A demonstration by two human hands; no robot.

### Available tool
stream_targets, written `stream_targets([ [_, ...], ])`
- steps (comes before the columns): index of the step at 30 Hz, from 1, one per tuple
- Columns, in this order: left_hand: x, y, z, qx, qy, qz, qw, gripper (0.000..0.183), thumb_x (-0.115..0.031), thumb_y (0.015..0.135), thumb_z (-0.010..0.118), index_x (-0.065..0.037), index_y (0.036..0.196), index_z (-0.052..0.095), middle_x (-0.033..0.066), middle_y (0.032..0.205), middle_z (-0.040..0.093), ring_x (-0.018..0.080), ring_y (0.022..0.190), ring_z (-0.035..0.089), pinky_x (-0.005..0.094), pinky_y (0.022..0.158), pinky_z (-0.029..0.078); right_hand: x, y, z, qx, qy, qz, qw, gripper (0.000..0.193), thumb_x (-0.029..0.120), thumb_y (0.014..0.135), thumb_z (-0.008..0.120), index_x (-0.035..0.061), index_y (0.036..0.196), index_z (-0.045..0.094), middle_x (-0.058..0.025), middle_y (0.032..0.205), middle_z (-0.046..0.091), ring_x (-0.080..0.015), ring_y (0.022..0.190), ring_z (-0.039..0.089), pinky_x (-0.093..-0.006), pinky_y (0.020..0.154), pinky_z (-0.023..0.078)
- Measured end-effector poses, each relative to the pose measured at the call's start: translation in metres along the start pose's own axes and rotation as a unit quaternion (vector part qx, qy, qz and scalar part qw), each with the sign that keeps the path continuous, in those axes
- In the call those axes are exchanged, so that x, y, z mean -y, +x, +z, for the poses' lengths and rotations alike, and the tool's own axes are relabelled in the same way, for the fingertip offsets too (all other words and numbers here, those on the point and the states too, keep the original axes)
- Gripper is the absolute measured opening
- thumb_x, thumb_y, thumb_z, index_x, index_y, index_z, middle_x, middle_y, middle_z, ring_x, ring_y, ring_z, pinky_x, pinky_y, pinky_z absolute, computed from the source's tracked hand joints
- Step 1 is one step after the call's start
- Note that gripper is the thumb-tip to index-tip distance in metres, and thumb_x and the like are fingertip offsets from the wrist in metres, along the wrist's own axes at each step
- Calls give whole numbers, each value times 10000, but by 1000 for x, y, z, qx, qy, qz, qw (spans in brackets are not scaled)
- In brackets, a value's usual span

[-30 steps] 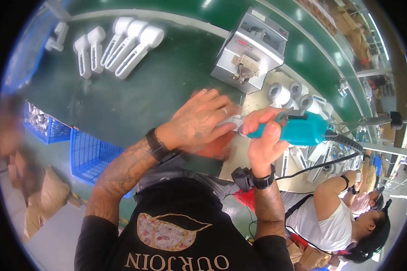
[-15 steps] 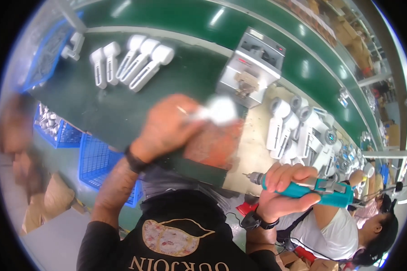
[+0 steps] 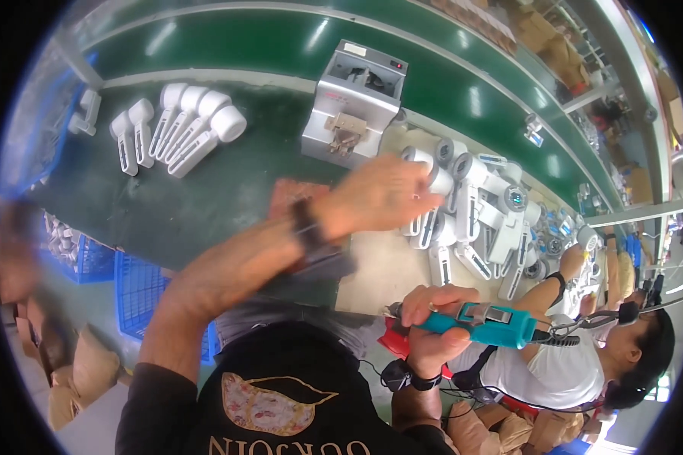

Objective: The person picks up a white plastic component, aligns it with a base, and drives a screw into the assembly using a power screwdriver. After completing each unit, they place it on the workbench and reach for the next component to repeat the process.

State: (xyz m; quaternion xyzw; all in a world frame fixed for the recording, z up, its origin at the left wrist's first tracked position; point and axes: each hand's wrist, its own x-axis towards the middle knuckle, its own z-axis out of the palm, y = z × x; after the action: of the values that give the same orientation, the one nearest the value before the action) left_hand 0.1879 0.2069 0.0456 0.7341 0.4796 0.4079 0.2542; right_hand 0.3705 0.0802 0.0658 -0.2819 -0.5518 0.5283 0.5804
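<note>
My left hand (image 3: 383,191) reaches over the near end of a pile of white round-headed handheld units. Its fingers bend around one of them (image 3: 442,182), and the fingertips are partly hidden against it. The units have slotted handles. In my right hand (image 3: 436,322) is a teal electric screwdriver (image 3: 478,324), held level with its bit end pointing left. Its cable runs off to the right. Several more white units (image 3: 193,144) lie side by side at the far left of the green bench.
Beyond my left hand stands a grey metal machine (image 3: 353,106). A reddish pad (image 3: 296,196) lies on the bench. Blue crates (image 3: 140,292) sit below its left edge. At right, a co-worker in a white shirt (image 3: 542,379) handles parts at the bench.
My left hand has moved right, from above the reddish pad to the pile; the blurred white piece it held is no longer seen there. The view has shifted. My right hand keeps the screwdriver.
</note>
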Motion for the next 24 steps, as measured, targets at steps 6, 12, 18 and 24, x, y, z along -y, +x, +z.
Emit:
stream_targets([
  [6, -20, 82, 68, 72, 118, -49, 989, 612, -630, 868, 618, -33, 958, 714, 175, 1057, 700, 342, 1066, 649, 456, 923, 497, 16, -13, -3, -22, 6, 5, 1000, 710, 672, 883, 603, 8, 1073, 438, -82, 671, 520, -199, 524, 519, -319, 489, 431],
  [12, -18, 92, 74, 148, 90, -131, 976, 552, -536, 832, 641, -11, 988, 708, 173, 1086, 693, 348, 1105, 627, 406, 969, 483, 21, -20, -14, -40, 8, 9, 999, 721, 669, 863, 637, 1, 1068, 457, -89, 683, 538, -207, 549, 539, -321, 505, 439],
  [18, -18, 14, 17, -9, 45, 44, 998, 281, -294, 808, 692, -36, 912, 647, 139, 887, 631, 353, 903, 634, 445, 797, 494, 2, -9, -15, -49, -35, 38, 997, 752, 650, 824, 708, -14, 1105, 494, -102, 714, 574, -190, 585, 562, -303, 531, 449],
  [24, -16, -84, -49, 92, 138, -45, 985, 340, -343, 831, 714, -78, 1036, 653, 81, 1148, 644, 301, 1081, 618, 468, 880, 476, -15, 8, 2, -32, -66, 48, 996, 735, 649, 869, 665, -27, 1109, 503, -89, 711, 529, -205, 586, 536, -324, 526, 437],
])
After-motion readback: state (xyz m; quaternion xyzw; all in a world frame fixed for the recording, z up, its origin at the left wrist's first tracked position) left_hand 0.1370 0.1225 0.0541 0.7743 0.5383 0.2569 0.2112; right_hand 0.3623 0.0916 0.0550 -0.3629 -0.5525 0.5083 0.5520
